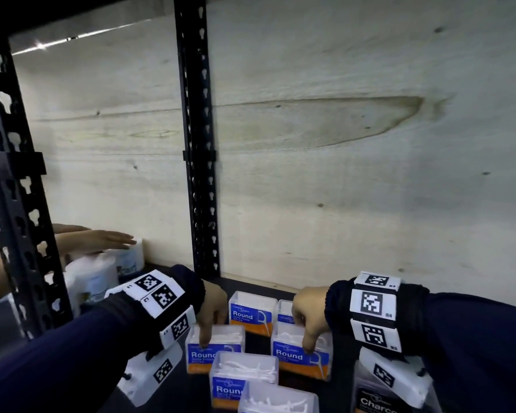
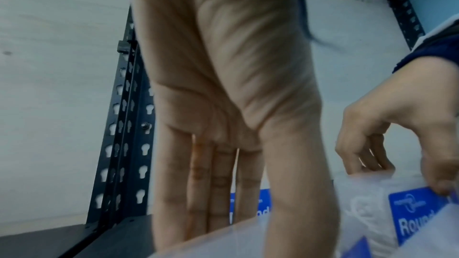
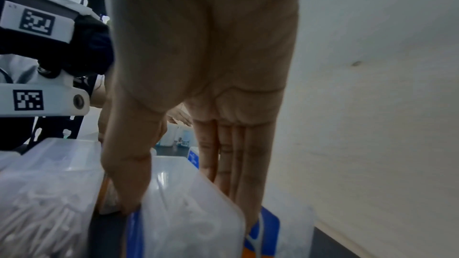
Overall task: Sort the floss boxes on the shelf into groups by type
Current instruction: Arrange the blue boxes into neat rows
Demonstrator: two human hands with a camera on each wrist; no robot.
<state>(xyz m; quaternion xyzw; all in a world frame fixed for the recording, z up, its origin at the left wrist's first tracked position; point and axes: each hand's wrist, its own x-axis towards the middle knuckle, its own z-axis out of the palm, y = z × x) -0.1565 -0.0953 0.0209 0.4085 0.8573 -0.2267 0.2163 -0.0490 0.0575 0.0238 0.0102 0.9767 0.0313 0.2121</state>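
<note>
Several clear floss boxes with blue and orange "Round" labels stand on the dark shelf. My left hand pinches the left Round box from above, thumb on its front face and fingers behind it. My right hand grips the right Round box the same way. The right wrist view shows my right hand with its thumb and fingers on either side of that box. In the left wrist view my left hand reaches down over a clear box lid. A black "Charcoal" box sits at the bottom right.
More Round boxes stand behind and in front of the held ones. A black slotted upright divides the shelf bays. Another person's hand reaches over white tubs in the left bay. A plywood back wall closes the shelf.
</note>
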